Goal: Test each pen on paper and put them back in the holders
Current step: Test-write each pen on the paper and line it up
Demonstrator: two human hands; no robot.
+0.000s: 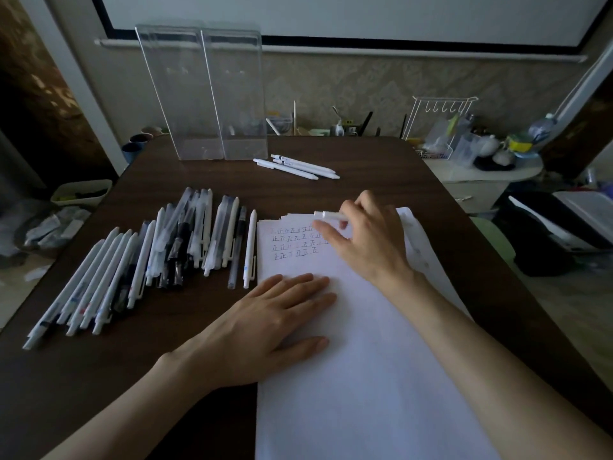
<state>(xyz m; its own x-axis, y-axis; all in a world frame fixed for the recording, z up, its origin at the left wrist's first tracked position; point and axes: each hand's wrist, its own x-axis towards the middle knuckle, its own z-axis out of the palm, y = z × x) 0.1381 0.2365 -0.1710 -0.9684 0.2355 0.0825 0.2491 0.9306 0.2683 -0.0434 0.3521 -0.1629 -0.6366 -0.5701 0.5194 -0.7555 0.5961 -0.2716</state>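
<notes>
White pen (331,215) pinched in right hand (368,240), lying roughly level over the top of the paper (365,360), just above rows of written marks (295,242). Left hand (265,327) flat, fingers straight, pressing on the sheet's left edge. Heap of pens (199,227) left of the paper on dark table (199,180). Three white pens (297,167) farther back, just beside two upright clear holders (205,94).

You have matt white paper (365,376) on a dark wood-grain table (381,167) with a faint sheen, two clear glossy plastic holders (205,94) at its far edge, loose pens (149,254) of smooth white and translucent plastic, and the pen (331,215) you hold is white plastic.
</notes>
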